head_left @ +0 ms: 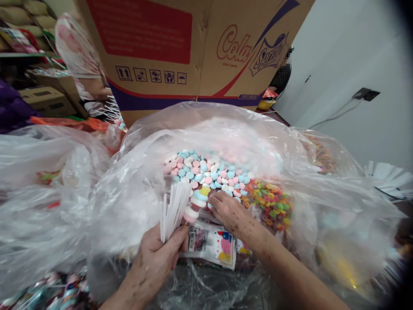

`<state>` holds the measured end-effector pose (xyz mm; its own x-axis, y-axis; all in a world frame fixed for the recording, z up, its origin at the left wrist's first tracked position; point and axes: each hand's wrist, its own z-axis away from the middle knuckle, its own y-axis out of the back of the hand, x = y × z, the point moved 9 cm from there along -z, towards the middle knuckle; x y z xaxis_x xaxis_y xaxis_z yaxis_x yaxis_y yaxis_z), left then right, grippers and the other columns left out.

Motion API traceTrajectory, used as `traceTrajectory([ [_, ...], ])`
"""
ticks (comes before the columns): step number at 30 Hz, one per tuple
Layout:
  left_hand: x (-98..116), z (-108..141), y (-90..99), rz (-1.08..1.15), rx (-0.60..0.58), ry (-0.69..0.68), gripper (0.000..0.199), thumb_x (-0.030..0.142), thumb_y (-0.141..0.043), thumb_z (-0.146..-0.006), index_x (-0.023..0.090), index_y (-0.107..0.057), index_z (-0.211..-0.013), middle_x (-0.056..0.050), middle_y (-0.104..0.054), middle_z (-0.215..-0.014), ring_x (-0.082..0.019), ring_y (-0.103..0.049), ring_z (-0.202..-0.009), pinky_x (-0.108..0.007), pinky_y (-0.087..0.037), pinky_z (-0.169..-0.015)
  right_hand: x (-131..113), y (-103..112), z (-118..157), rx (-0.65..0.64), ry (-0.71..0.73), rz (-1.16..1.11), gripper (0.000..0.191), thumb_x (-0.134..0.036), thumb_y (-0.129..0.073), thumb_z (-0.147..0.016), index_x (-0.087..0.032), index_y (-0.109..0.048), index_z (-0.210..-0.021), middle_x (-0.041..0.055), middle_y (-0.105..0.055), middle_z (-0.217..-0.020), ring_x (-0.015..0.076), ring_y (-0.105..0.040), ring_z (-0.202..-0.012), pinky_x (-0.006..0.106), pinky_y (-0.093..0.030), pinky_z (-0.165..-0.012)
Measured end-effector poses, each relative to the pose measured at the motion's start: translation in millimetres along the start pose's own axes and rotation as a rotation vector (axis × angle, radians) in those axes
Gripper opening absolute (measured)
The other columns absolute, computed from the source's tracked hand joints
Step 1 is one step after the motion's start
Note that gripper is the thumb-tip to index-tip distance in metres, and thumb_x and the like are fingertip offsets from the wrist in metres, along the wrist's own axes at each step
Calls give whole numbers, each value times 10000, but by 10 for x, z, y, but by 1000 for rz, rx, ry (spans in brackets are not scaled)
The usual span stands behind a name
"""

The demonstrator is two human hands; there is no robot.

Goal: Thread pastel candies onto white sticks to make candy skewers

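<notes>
My left hand (158, 249) is closed around a bunch of white sticks (174, 206) and a candy skewer (196, 202) threaded with pink, white and blue candies and a yellow piece near its upper end. Beside that upper end, my right hand (229, 213) has its fingers bent together; what they pinch, if anything, is hidden. Beyond both hands, pink, blue and white candies (206, 170) lie heaped in a clear plastic bag (200, 116). Small multicoloured ring candies (272, 200) are piled to the right. Printed packets (213, 245) lie below my hands.
A large printed cardboard box (155, 43) stands behind the bag. Another person (84, 64) is at the back left. More plastic bags (48, 185) spread over the left side. White strips (390, 176) lie at the far right by the wall, and wrapped sweets (64, 290) at the lower left.
</notes>
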<state>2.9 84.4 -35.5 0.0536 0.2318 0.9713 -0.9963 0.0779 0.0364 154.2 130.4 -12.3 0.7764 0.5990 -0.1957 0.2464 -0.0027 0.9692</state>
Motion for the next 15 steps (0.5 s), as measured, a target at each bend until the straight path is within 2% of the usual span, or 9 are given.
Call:
traceTrajectory([
  [8, 5, -18, 3, 11, -1, 9, 394, 450, -639, -787, 170, -556, -522, 56, -462, -424, -65, -355, -326, -197, -227, -338, 118, -22, 4, 85, -46, -27, 213, -6, -486, -842, -158, -599, -939, 82, -634, -943, 205, -584, -910, 310, -467, -791],
  [12, 12, -5, -13, 8, -7, 19, 394, 441, -632, -792, 168, -562, -517, 50, -474, -437, -61, -350, -332, -193, -227, -340, 122, 0, -1, 38, -85, -96, 181, -65, -529, -851, -165, -616, -974, 65, -649, -937, 188, -598, -863, 292, -462, -769],
  [15, 17, -2, -10, 3, -2, 12, 398, 446, -619, -808, 166, -561, -531, 56, -453, -429, -59, -344, -338, -191, -219, -350, 182, 53, -3, 71, -130, -48, 158, -101, -525, -881, -174, -633, -970, 72, -668, -952, 205, -596, -899, 306, -457, -789],
])
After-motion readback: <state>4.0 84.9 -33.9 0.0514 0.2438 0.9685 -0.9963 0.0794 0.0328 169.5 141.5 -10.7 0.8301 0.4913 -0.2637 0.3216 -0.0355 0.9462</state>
